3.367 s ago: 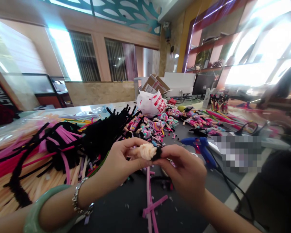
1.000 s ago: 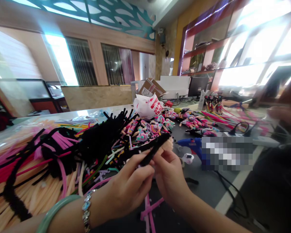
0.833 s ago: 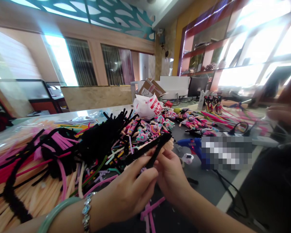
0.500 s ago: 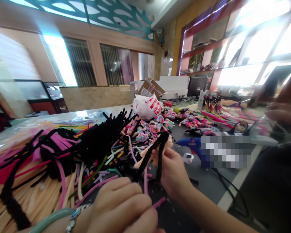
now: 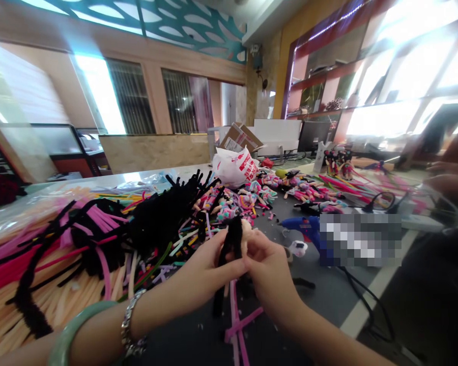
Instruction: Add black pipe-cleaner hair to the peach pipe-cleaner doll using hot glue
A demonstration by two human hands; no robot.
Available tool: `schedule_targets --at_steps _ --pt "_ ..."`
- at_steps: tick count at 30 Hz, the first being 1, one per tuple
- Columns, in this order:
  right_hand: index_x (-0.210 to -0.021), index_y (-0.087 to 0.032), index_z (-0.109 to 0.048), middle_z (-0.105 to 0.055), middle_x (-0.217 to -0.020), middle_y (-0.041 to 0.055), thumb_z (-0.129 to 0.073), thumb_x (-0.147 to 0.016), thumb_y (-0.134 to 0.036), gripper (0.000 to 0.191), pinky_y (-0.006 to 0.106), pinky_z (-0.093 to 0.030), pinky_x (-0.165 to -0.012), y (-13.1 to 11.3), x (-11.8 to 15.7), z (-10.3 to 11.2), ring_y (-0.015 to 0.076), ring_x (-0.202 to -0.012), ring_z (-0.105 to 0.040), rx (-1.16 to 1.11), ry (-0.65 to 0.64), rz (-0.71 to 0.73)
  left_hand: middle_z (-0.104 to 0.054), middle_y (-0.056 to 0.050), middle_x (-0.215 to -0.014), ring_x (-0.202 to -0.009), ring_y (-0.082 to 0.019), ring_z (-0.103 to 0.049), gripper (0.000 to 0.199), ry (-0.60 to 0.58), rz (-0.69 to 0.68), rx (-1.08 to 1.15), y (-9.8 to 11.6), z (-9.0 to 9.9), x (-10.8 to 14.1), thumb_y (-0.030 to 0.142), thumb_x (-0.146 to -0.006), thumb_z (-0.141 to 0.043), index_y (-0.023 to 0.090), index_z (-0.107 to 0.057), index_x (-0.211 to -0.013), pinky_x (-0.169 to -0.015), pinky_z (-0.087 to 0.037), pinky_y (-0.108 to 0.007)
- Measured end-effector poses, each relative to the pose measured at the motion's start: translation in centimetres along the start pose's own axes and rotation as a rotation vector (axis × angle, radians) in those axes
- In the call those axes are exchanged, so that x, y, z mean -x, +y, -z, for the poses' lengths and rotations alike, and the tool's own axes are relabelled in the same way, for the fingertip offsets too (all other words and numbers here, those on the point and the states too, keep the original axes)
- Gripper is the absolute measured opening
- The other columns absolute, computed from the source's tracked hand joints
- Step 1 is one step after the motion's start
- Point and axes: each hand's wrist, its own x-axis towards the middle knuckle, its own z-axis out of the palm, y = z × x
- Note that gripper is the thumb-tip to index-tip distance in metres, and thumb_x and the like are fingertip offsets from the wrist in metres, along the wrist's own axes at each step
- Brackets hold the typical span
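Black pipe cleaners (image 5: 232, 238) stand folded over a peach fuzzy piece (image 5: 246, 230) between my hands, their ends hanging down. My left hand (image 5: 209, 264), below a bracelet and a green bangle, is closed on the black strands from the left. My right hand (image 5: 269, 267) pinches the peach piece from the right, and the fingertips of both hands meet. Under them, pink pipe cleaners (image 5: 235, 325) lie crossed on the dark table mat (image 5: 183, 335). A blue glue gun (image 5: 303, 226) rests to the right of my right hand.
Black pipe cleaners (image 5: 156, 213) and peach ones (image 5: 76, 305) heap up at the left. Small colourful dolls (image 5: 252, 195) lie beyond my hands near a white bag (image 5: 234, 166). Black cables (image 5: 361, 300) run at the right. Another person's hand (image 5: 452, 180) is at the far right.
My left hand has moved up and forward to the black strands and now meets my right hand. The black and peach piece has shifted slightly left.
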Motion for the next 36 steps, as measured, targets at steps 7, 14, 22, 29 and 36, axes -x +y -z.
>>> schedule_targets --at_steps 7,14,22,29,36 --pt "-0.086 -0.017 -0.063 -0.065 -0.077 -0.0006 -0.075 -0.066 -0.018 0.023 0.023 -0.048 -0.068 -0.1 -0.2 0.0 0.0122 -0.071 -0.061 -0.054 0.044 -0.135 -0.064 -0.003 -0.102 -0.103 -0.021 -0.057 0.034 0.168 0.113 0.063 -1.2 -0.1 -0.1 0.043 -0.083 -0.058 0.018 -0.059 -0.106 -0.084 -0.046 -0.029" --pt "-0.084 -0.021 -0.049 -0.064 -0.073 -0.0043 -0.08 -0.063 -0.021 0.037 0.022 -0.05 -0.061 -0.2 -0.3 0.5 0.0113 -0.067 -0.063 -0.102 0.084 -0.159 -0.062 -0.001 -0.078 -0.069 -0.014 -0.057 0.031 0.218 0.194 0.148 -2.2 0.0 -0.7 0.042 -0.083 -0.056 0.015 -0.059 -0.097 -0.061 -0.045 -0.024" --pt "-0.075 -0.018 -0.055 -0.057 -0.07 -0.0045 -0.071 -0.073 -0.02 0.016 0.02 -0.047 -0.062 -2.5 -1.4 2.4 0.0093 -0.065 -0.057 0.226 0.112 0.021 -0.056 -0.001 -0.073 -0.069 -0.013 -0.054 0.032 0.047 0.078 -0.068 -1.6 0.6 -0.8 0.042 -0.09 -0.044 0.016 -0.057 -0.077 -0.063 -0.043 -0.023" --pt "-0.084 -0.021 -0.068 -0.067 -0.081 -0.0014 -0.065 -0.081 -0.02 0.005 0.023 -0.048 -0.071 -6.5 -1.5 4.3 0.012 -0.076 -0.061 0.49 -0.119 0.325 -0.051 0.0 -0.084 -0.079 -0.013 -0.048 0.025 -0.228 -0.141 -0.373 1.1 0.8 0.1 0.036 -0.096 -0.035 0.018 -0.049 -0.083 -0.075 -0.041 -0.025" --pt "-0.089 -0.017 -0.072 -0.071 -0.085 0.0034 -0.067 -0.082 -0.02 0.01 0.026 -0.048 -0.075 -8.9 -1.2 4.7 0.0153 -0.081 -0.064 0.589 -0.465 0.311 -0.052 0.002 -0.079 -0.071 -0.011 -0.044 0.021 -0.384 -0.13 -0.548 1.7 0.9 0.6 0.033 -0.095 -0.038 0.018 -0.049 -0.085 -0.067 -0.039 -0.022"
